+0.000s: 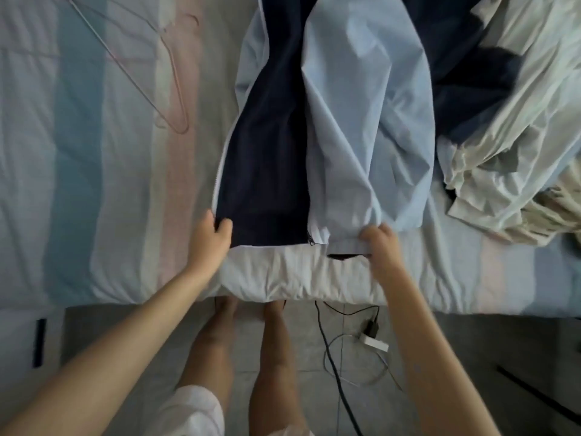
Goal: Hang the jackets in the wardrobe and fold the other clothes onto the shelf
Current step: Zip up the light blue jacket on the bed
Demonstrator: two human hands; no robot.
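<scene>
So you're pretty early in this one, going by what's lying around. The light-blue zip jacket (pixel 361 121) is spread on the striped bed (pixel 78 184) in the middle of the frame. Its front is open so the navy lining shows, and the hem points toward you at the bed's edge. It's not on a hanger yet: the wire hanger (pixel 171 89) lies bare in the upper left, well apart from the jacket. Over on the right there's a rumpled heap of cream clothes (pixel 518 136) with a dark navy garment (pixel 471 73) poking out between it and the jacket, none of it folded. No wardrobe or shelf in view, so can't tell if anything's been put away.

Hands: both your arms reach up from the bottom of the frame to the hem. Your left hand (pixel 213 237) pinches the left hem corner, thumb on the navy lining, fingers curled round the zipper edge. Your right hand (pixel 379 243) grips the right side of the hem, fingers bunched over the light-blue fabric just right of the zipper pull (pixel 312 241). My guess is you're straightening it out before the hanger goes in. Mind the power strip (pixel 375 341) and cables on the floor by your feet
</scene>
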